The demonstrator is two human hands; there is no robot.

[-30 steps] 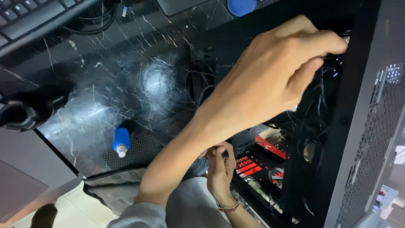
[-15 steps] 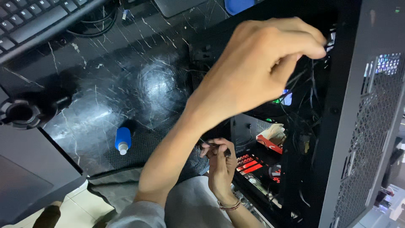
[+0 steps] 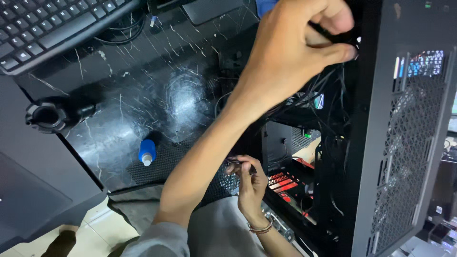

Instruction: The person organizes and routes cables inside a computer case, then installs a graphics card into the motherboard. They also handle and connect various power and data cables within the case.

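1. A person leans over an open black computer case (image 3: 404, 157) standing on a scratched dark marble tabletop (image 3: 157, 90), both bare hands at work inside it.

2. The left hand (image 3: 290, 52) reaches across to the top edge of the case, thumb and forefinger pressed together on a bundle of thin black cables (image 3: 328, 90) that hangs down into the chassis.

3. The right hand (image 3: 250, 181), a bracelet at its wrist, sits lower at the case opening, fingertips closed on a small slim object (image 3: 234, 162); what it is cannot be told.

4. Beneath it, red memory modules (image 3: 283, 183) show on the board inside.

5. The cables look light, soft and pliant, likely to slip or snag on the metal frame; gripping them near a connector's body rather than mid-wire would seem the safer hold, since the thin leads and plugs are probably fragile.

6. Off to the side lie a keyboard (image 3: 52, 28), a small blue-capped bottle (image 3: 147, 152) on its side, and a black ring-shaped fitting (image 3: 50, 114).
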